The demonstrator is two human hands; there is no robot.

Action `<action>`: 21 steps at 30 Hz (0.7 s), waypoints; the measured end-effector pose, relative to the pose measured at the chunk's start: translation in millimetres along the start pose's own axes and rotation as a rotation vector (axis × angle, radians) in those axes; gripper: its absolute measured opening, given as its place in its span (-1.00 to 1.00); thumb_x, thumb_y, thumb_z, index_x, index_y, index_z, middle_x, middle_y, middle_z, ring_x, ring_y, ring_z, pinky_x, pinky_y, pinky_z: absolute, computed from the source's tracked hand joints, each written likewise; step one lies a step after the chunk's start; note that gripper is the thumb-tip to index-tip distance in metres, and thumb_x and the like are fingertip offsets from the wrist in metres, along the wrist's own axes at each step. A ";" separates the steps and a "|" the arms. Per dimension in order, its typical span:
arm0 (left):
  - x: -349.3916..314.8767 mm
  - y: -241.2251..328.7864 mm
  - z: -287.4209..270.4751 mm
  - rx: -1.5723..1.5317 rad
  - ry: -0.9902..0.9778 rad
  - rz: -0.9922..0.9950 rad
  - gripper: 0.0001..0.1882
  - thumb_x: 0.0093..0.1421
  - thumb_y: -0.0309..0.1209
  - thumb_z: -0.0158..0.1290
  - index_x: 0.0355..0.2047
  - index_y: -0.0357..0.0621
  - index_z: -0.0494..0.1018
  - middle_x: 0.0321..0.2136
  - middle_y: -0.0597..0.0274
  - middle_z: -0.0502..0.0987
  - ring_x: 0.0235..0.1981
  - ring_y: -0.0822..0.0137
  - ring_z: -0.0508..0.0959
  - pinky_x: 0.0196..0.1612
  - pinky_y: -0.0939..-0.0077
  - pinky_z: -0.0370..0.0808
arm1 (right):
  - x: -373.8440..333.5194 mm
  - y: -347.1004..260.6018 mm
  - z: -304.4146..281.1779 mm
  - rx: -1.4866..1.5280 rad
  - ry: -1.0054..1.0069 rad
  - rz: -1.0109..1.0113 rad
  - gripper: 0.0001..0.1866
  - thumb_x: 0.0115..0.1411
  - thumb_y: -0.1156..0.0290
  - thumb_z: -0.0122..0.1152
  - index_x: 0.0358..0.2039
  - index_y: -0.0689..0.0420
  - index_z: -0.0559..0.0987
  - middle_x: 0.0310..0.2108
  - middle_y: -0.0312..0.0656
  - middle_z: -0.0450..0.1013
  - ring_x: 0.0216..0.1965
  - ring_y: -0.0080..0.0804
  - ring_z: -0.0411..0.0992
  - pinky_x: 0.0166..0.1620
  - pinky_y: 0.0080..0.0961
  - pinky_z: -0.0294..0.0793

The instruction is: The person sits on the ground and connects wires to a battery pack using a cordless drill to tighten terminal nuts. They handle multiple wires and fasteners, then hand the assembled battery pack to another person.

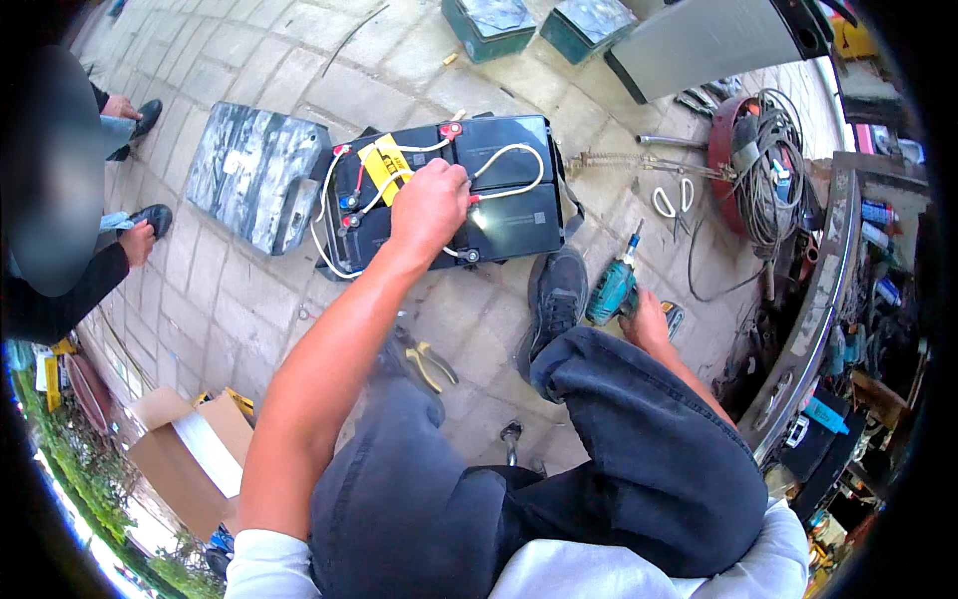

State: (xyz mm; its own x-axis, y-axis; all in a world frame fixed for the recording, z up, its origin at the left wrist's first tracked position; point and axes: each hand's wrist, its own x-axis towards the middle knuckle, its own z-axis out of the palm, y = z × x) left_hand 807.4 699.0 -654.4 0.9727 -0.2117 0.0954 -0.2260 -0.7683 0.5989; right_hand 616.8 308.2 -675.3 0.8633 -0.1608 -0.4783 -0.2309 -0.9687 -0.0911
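Note:
A black battery pack (pixel 514 215) lies on the paving in front of me, made of several battery blocks with white cables (pixel 544 165) looped between their terminals. A yellow label (pixel 382 165) stands out on its left part. My left hand (pixel 429 208) reaches over the pack's middle, fingers closed near a terminal; whatever they pinch is hidden beneath them. Off to the right, my right hand (pixel 649 317) is wrapped round the grip of a teal cordless drill (pixel 612 292), its bit pointing away from me. The drill is apart from the pack, beside my shoe (pixel 559 295).
Left of the pack lies a grey-and-white marbled case (pixel 254 175). Pliers (pixel 429 365) rest between my legs, scissors (pixel 671 200) at right near a red reel with cable (pixel 768 160). A grey metal box (pixel 699 45) stands far right, a cardboard box (pixel 185 454) lower left. Another person's hand (pixel 138 243) shows left.

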 end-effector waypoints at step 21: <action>-101.1 -40.9 -59.1 0.155 -0.005 -0.095 -0.42 0.05 -0.43 0.16 0.08 -0.35 0.29 0.18 -0.20 0.23 0.20 -0.15 0.23 0.26 0.07 0.14 | -7.2 -146.8 -112.9 0.131 -0.118 -0.506 -0.49 0.00 0.28 0.32 -0.06 0.25 0.47 -0.24 0.05 0.41 -0.12 0.05 0.38 -0.04 -0.20 0.40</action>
State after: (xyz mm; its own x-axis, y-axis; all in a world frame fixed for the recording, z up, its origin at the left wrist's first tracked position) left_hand 721.4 787.5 -641.6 0.9899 -0.1363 0.0394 -0.1386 -0.8690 0.4750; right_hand 695.1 430.2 -559.9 0.8269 0.3500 -0.4403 0.1407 -0.8866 -0.4406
